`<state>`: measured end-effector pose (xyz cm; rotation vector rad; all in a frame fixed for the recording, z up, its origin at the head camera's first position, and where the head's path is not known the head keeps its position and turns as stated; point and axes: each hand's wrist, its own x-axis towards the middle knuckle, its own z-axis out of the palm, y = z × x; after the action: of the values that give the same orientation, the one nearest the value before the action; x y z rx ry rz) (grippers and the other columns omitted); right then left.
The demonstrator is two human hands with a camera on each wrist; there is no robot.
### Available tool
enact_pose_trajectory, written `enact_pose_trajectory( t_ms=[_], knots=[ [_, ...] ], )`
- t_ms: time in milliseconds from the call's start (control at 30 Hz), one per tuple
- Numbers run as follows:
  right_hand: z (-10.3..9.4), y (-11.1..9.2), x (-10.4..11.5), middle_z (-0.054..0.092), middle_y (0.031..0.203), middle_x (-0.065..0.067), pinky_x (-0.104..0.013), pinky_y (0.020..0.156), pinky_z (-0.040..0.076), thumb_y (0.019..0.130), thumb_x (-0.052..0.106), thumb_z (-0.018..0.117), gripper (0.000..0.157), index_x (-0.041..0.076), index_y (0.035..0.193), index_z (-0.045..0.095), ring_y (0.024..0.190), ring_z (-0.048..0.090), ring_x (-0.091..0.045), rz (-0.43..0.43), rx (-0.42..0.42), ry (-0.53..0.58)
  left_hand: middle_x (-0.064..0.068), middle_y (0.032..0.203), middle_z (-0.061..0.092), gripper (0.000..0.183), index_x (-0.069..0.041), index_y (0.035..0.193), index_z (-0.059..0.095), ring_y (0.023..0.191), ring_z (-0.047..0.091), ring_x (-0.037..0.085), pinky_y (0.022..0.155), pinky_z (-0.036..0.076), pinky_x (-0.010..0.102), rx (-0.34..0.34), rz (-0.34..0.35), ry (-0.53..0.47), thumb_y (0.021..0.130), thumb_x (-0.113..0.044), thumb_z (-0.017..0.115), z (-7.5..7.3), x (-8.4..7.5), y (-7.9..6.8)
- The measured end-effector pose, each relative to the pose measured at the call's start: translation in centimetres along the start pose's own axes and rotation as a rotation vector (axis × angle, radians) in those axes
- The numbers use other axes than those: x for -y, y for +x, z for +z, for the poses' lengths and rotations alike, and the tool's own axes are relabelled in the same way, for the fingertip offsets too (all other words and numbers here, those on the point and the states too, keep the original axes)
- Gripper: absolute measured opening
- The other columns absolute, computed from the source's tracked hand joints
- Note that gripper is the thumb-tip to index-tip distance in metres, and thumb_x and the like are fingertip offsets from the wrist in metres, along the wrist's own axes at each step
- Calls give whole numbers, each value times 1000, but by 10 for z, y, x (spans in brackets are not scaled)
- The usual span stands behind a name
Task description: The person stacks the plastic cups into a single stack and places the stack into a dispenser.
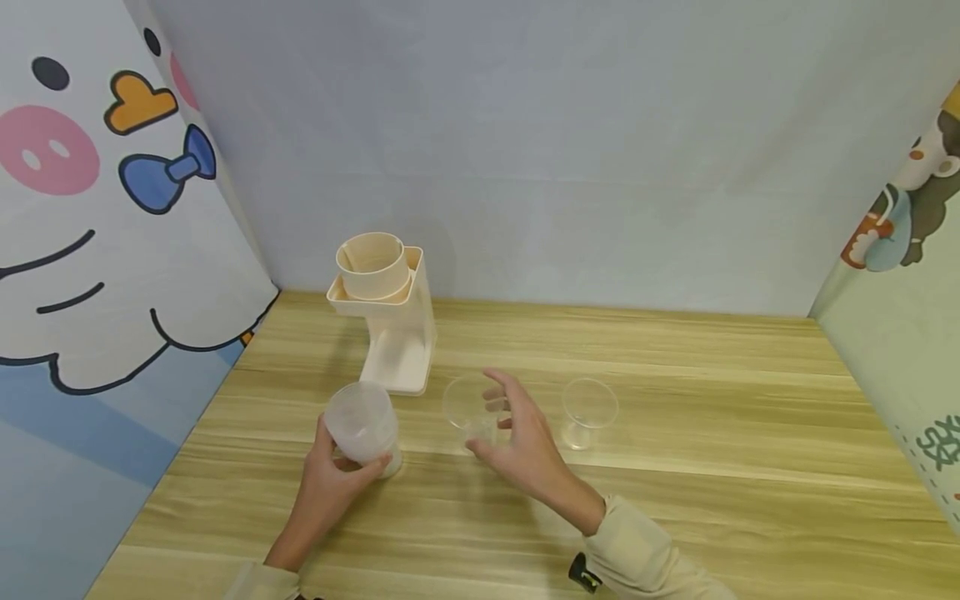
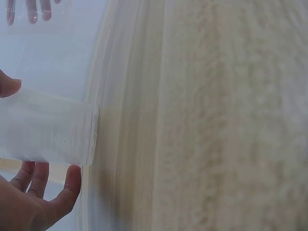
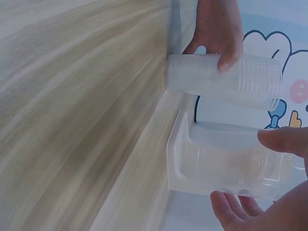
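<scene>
On the left, my left hand (image 1: 335, 477) grips a tall stack of nested clear plastic cups (image 1: 362, 421), its thumb across the near side. The same stack (image 3: 192, 72) rises from the table in the right wrist view, mouths up. My right hand (image 1: 522, 439) is curved around a single clear plastic cup (image 1: 459, 408), thumb on the near side and fingers at the far side. In the right wrist view this cup (image 3: 231, 161) lies between the thumb (image 3: 284, 139) and fingertips. To the right of that hand, another clear cup (image 1: 590, 408) stands upright on the table.
Behind the cup stack stands a cream dispenser-like stand (image 1: 401, 358) with a round cup-shaped top (image 1: 372, 271). A pale wall sheet (image 1: 540, 167) rises along the back edge of the wood-grain table (image 1: 712, 367). Cartoon-printed panels flank both sides.
</scene>
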<state>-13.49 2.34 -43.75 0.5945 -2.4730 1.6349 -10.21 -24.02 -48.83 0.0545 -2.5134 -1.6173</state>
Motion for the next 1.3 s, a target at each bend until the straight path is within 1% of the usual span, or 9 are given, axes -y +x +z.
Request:
enact_pose_trajectory(
  t_ms=[133,467,567,733,967,1167,1300],
  knots=[
    [-1,2,6,57,114,-8,-35,77,51,66,3,81,83,15,138,41,102,57,-25,-6,9,-12,15,126,48,88,-11,143,27,111,50,27,79,51,30,2,8,-1,74,-10,81,0,1,0],
    [-3,7,20,57,114,-10,-39,78,51,67,2,81,82,13,138,41,103,57,-30,-54,24,7,15,125,48,88,-10,142,27,111,50,27,78,52,30,1,28,-16,73,-9,81,0,1,0],
    [-4,8,24,57,114,-10,-37,78,51,67,3,81,82,14,138,41,103,57,-28,-64,27,4,14,125,49,87,-10,142,28,110,50,27,77,51,30,0,26,-15,73,-9,81,0,0,0],
    [-4,10,30,57,114,-11,-39,78,52,68,3,80,81,14,138,41,102,57,-25,-76,35,10,14,125,49,88,-11,143,27,110,50,26,77,51,29,-2,23,-21,73,-8,81,0,1,0],
    [-3,13,36,57,112,-8,-32,77,52,68,4,80,81,13,138,41,101,57,-21,-115,41,-1,14,124,49,87,-11,142,28,108,51,26,76,52,29,-6,34,-22,73,-8,81,0,0,-1],
    [-3,17,42,57,113,-8,-32,77,52,69,4,80,82,13,139,40,102,57,-24,-138,42,-5,15,124,50,85,-10,141,29,107,52,27,76,52,30,-7,48,-12,74,-9,80,0,-1,-1],
    [-2,19,47,57,113,-8,-33,77,52,69,4,81,82,13,139,38,102,58,-25,-139,48,8,14,124,50,85,-11,141,29,107,52,26,76,52,29,-10,46,-7,74,-10,81,0,0,-1]
  ],
)
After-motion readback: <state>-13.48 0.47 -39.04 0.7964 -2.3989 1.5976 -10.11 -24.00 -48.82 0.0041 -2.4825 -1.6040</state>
